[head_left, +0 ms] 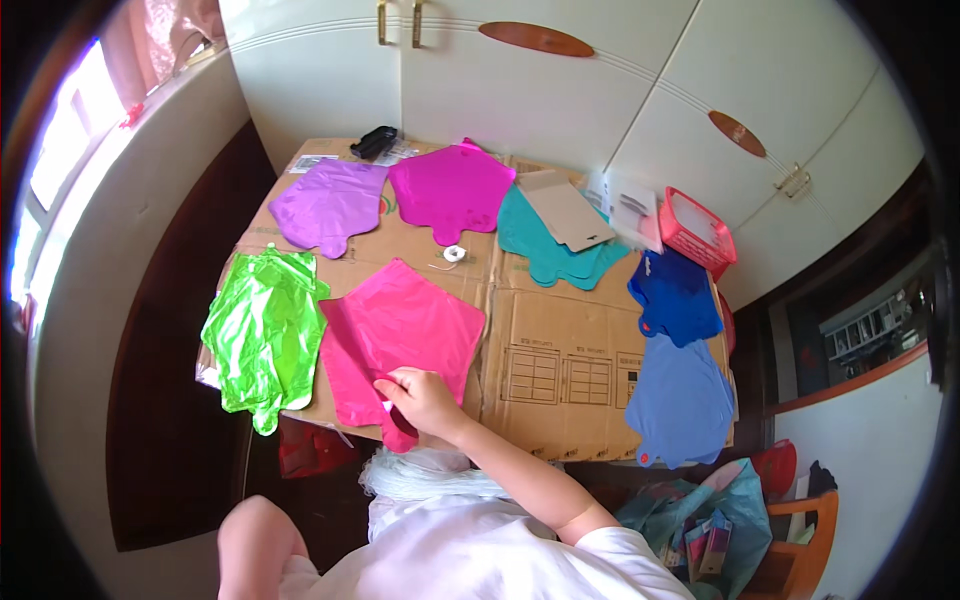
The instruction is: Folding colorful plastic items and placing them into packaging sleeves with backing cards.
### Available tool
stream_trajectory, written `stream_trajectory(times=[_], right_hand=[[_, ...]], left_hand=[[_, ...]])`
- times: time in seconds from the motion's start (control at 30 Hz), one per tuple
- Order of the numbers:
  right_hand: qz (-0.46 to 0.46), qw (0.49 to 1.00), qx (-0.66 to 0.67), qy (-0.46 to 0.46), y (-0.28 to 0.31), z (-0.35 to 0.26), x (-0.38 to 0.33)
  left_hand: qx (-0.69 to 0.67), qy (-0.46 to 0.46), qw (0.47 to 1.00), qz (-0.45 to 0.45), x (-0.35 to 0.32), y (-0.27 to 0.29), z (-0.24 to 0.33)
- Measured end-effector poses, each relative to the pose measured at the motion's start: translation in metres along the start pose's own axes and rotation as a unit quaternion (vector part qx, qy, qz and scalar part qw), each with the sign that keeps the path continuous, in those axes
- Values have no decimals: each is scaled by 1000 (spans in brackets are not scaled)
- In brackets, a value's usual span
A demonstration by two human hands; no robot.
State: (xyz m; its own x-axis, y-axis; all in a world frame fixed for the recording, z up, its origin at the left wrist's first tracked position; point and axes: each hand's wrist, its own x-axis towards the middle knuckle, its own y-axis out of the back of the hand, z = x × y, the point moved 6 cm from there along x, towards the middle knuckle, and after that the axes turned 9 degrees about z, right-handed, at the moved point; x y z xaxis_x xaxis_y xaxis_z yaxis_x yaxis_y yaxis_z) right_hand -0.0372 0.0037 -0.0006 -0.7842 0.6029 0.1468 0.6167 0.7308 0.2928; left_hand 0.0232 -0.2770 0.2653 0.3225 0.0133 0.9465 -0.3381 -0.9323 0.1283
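Right hand (425, 397) curled at the near edge of the pink balloon (400, 340), fingers pinching its flat foil near the neck, forearm coming in from the lower right. Left hand out of sight (only a bare shoulder or knee at the bottom left, hard to tell which). Pink balloon lying flat and uninflated on the cardboard sheet (560, 370), near-left part, its neck hanging just over the near edge. Just left of it, touching or nearly so, a crumpled green balloon (262, 330). Farther back on the left, a purple balloon (328, 205), and beside that to the right a magenta balloon (452, 190), overlapping slightly. Right of the magenta one, a teal balloon (550, 255) with a brown cardboard piece (565, 210) lying on top. On the right side, a dark blue balloon (675, 295) and, nearer, a lighter blue balloon (680, 400) reaching past the near edge. Small white roll (454, 254) between the magenta and pink ones. Red basket (697, 232) at the far right, black object (374, 142) at the far left corner. White cupboard doors (540, 90) behind
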Motion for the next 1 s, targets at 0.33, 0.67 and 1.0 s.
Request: stream_trajectory(times=[0.33, 0.67, 1.0], right_hand=[[58, 887, 363, -279, 10, 60, -2], [454, 777, 435, 27, 262, -22, -52], [58, 947, -256, 185, 179, -29, -71]], left_hand=[[181, 400, 752, -491, -260, -146, -121], [176, 391, 709, -560, -287, -149, -119], [78, 340, 828, -440, -234, -205, -109]])
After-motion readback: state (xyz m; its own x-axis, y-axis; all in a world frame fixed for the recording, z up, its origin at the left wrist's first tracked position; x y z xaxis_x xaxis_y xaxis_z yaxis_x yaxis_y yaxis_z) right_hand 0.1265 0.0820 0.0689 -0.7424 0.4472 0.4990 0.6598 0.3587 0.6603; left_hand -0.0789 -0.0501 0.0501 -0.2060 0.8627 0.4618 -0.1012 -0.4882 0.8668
